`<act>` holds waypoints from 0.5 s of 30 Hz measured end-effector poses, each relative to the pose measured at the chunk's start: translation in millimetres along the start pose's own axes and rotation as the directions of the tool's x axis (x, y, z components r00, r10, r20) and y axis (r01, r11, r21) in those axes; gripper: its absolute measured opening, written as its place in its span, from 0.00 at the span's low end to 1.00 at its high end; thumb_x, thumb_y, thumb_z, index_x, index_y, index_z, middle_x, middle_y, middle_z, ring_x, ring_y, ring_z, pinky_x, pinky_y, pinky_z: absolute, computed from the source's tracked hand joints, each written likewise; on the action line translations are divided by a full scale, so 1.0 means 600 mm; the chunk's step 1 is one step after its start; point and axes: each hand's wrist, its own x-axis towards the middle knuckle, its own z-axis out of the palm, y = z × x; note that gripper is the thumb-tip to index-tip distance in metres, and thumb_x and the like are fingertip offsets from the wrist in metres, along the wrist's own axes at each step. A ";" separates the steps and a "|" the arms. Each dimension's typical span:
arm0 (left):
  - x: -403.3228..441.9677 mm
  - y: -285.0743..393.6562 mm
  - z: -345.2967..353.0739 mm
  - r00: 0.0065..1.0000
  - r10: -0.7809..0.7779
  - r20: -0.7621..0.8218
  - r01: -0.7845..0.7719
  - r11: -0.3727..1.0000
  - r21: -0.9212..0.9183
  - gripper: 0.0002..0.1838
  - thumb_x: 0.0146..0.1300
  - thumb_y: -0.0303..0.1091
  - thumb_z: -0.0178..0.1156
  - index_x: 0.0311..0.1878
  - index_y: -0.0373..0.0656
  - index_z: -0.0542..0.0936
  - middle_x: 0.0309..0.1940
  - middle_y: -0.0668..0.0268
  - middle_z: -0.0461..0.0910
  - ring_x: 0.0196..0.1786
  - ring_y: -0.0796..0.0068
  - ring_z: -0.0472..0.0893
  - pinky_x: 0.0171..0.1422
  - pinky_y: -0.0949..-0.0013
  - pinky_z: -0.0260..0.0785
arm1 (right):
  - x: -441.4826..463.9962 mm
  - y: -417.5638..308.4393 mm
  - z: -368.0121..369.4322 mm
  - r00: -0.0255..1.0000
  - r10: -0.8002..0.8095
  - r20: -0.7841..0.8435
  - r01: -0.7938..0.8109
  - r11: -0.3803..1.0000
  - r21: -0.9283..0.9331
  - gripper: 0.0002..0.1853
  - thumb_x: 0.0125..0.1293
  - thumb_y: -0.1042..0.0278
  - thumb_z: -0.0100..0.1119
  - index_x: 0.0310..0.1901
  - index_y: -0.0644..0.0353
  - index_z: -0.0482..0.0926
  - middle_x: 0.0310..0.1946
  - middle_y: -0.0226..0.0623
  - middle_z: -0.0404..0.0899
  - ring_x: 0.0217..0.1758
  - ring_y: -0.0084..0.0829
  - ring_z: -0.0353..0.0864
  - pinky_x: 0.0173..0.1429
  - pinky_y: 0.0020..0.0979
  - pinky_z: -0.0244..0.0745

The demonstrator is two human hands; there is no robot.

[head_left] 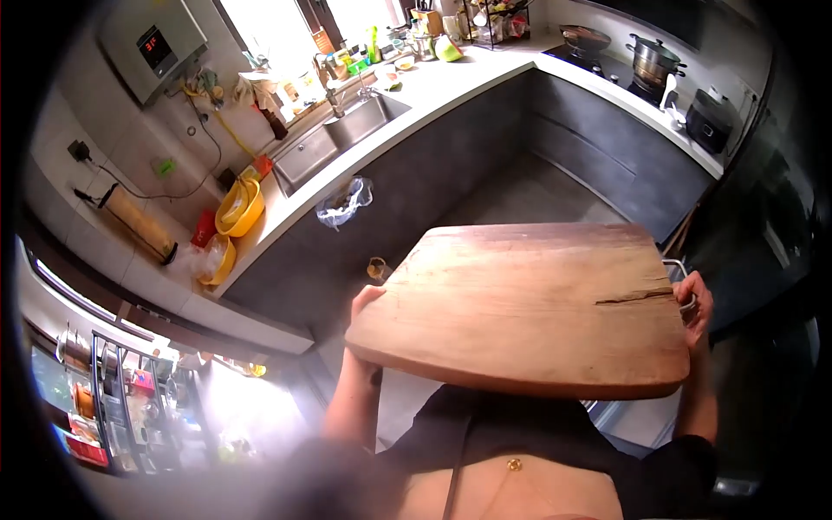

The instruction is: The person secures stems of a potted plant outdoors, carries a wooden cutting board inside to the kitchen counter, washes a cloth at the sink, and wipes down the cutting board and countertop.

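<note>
One board [520, 308], 12 o'clock from torso [511, 433]. Left hand [366, 300], partly closed, grips its 9 o'clock edge; right hand [698, 303], curled, grips one handle [674, 263] at 3 o'clock. Floor [537, 192] extends beyond 12 o'clock edge.

The wooden board [529, 303] hides much of the left hand [367, 299] from me, and well ahead of both hands the clutter [357, 66] behind the sink [338, 134] is too small to name.

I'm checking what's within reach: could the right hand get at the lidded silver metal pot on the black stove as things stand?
Probably not: the right hand is gripping the right side of the thick brown wooden board, and the pot stands well beyond it, seemingly out of reach.
</note>
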 end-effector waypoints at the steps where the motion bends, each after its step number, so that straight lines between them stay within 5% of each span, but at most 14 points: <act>1: 0.025 -0.018 -0.007 0.999 -0.043 -0.029 0.040 0.993 -0.108 0.26 0.55 0.34 0.60 0.55 0.40 0.62 0.44 0.57 0.71 0.47 0.70 0.72 0.50 0.66 0.66 | 0.039 0.014 0.006 0.998 -0.065 0.004 0.065 0.997 -0.038 0.12 0.47 0.68 0.55 0.26 0.57 0.61 0.19 0.30 0.63 0.23 0.21 0.61 0.29 0.22 0.57; 2: 0.054 -0.038 -0.013 0.998 -0.038 -0.044 0.030 0.986 -0.166 0.26 0.54 0.35 0.61 0.54 0.41 0.62 0.44 0.57 0.71 0.47 0.70 0.72 0.50 0.66 0.66 | 0.080 0.027 0.013 0.992 -0.128 0.009 0.128 0.989 -0.079 0.10 0.48 0.68 0.55 0.24 0.58 0.62 0.16 0.32 0.63 0.20 0.24 0.62 0.26 0.24 0.57; 4: 0.103 -0.136 -0.064 0.946 -0.320 -0.053 0.276 0.880 -0.386 0.28 0.53 0.36 0.62 0.54 0.41 0.62 0.44 0.58 0.71 0.46 0.71 0.72 0.50 0.66 0.67 | 0.180 0.039 0.014 0.938 -0.311 0.154 0.347 0.848 -0.400 0.12 0.48 0.69 0.54 0.18 0.59 0.61 0.12 0.35 0.62 0.15 0.30 0.61 0.21 0.28 0.54; 5: 0.149 -0.093 -0.020 0.989 -0.122 -0.089 0.099 0.969 -0.226 0.26 0.54 0.33 0.61 0.54 0.41 0.61 0.43 0.59 0.71 0.46 0.72 0.72 0.49 0.66 0.67 | 0.232 0.047 0.021 0.938 -0.296 0.178 0.344 0.845 -0.408 0.14 0.50 0.68 0.53 0.15 0.61 0.60 0.12 0.38 0.63 0.15 0.35 0.63 0.20 0.30 0.53; 6: 0.179 -0.124 -0.029 0.986 -0.137 -0.091 0.113 0.968 -0.224 0.26 0.54 0.33 0.61 0.54 0.41 0.61 0.43 0.59 0.71 0.46 0.72 0.72 0.49 0.66 0.67 | 0.282 0.071 0.028 0.944 -0.286 0.164 0.330 0.795 -0.509 0.18 0.57 0.62 0.51 0.15 0.62 0.61 0.12 0.40 0.62 0.15 0.38 0.63 0.20 0.33 0.54; 8: 0.237 -0.183 -0.062 0.932 -0.323 -0.164 0.306 0.944 -0.121 0.27 0.54 0.32 0.60 0.55 0.41 0.60 0.43 0.60 0.71 0.45 0.72 0.73 0.49 0.66 0.67 | 0.380 0.124 0.041 0.942 -0.305 0.138 0.326 0.739 -0.589 0.23 0.62 0.54 0.46 0.16 0.63 0.61 0.13 0.42 0.61 0.17 0.41 0.63 0.21 0.36 0.54; 10: 0.295 -0.208 -0.071 0.869 -0.464 -0.169 0.424 0.877 -0.227 0.29 0.53 0.33 0.61 0.56 0.40 0.59 0.44 0.59 0.71 0.45 0.72 0.73 0.50 0.66 0.67 | 0.485 0.159 0.058 0.899 -0.407 0.163 0.407 0.637 -0.654 0.25 0.64 0.51 0.43 0.16 0.63 0.61 0.14 0.42 0.60 0.19 0.43 0.63 0.22 0.37 0.54; 12: 0.364 -0.174 -0.026 0.997 0.005 -0.077 0.003 0.996 0.091 0.40 0.50 0.51 0.62 0.60 0.37 0.57 0.53 0.58 0.66 0.54 0.67 0.69 0.58 0.62 0.62 | 0.583 0.185 0.079 0.863 -0.477 0.165 0.453 0.590 -0.668 0.24 0.65 0.54 0.42 0.16 0.62 0.61 0.15 0.40 0.59 0.21 0.40 0.62 0.24 0.36 0.55; 15: 0.449 -0.218 -0.034 0.998 0.037 0.049 -0.046 0.977 0.207 0.46 0.46 0.55 0.65 0.61 0.39 0.55 0.56 0.57 0.62 0.58 0.66 0.66 0.61 0.61 0.58 | 0.732 0.232 0.114 0.715 -0.665 0.215 0.590 0.409 -0.697 0.21 0.67 0.60 0.40 0.17 0.62 0.62 0.18 0.39 0.60 0.24 0.38 0.64 0.28 0.34 0.60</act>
